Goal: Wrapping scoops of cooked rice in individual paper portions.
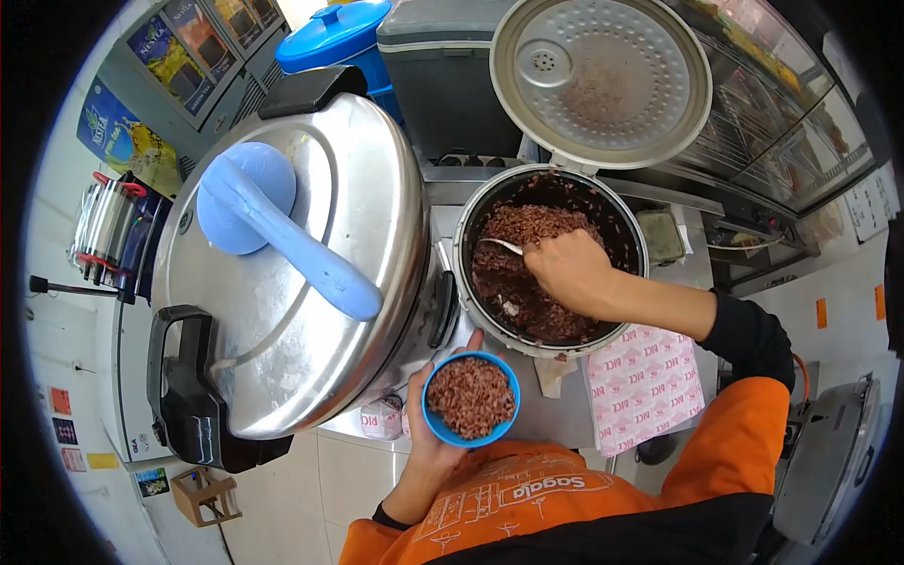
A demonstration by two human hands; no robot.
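My left hand (432, 438) holds a blue cup (472, 439) filled with cooked reddish-brown rice (472, 397), just in front of my body. Inside the open rice cooker (460, 272), my right hand (571, 272) grips a metal utensil, probably a spoon (501, 244), whose far end touches the brown rice (540, 222) in the dark pot. The cooker's round lid (639, 92) stands raised behind it. To the left, a light-blue plastic rice scoop (304, 261) lies on the closed lid of a larger steel cooker (282, 353).
Printed wrapping paper (646, 395) lies at the counter's edge, right of the open cooker. Wrapped bundles (382, 418) sit low beside the large cooker. A small square container (661, 236) is at the right. Behind stand a blue lidded bin (335, 35), a grey bin (452, 92) and a glass display case (777, 120).
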